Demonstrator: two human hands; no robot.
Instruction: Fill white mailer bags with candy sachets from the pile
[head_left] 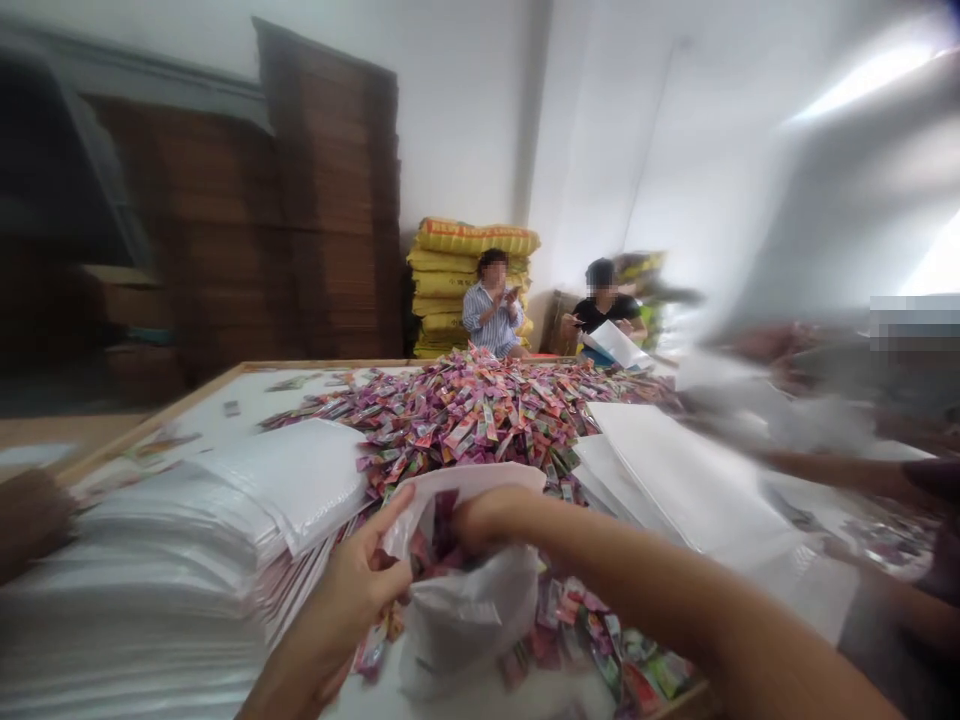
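Observation:
My left hand (360, 585) grips the rim of a white padded mailer (469, 620), thumb inside or at the edge and index finger stretched along the opening. The mailer's mouth gapes upward, and purple and red packets show inside it. My right hand (487, 515) reaches in over the rim from the right; its fingers are hidden inside among the packets, so what they hold does not show. Behind the mailer rises a large heap of small shiny packets (442, 415), mostly purple, pink and red. More loose packets lie below my right forearm.
Left of my hands is a tall stack of white mailers (150, 590); flat ones (660, 470) lie at right. A wooden rim (157, 415) edges the table. Two people sit behind, near yellow sacks (435, 290). Another person's arm (832, 470) is at right. Brown stacks (337, 200) stand back left.

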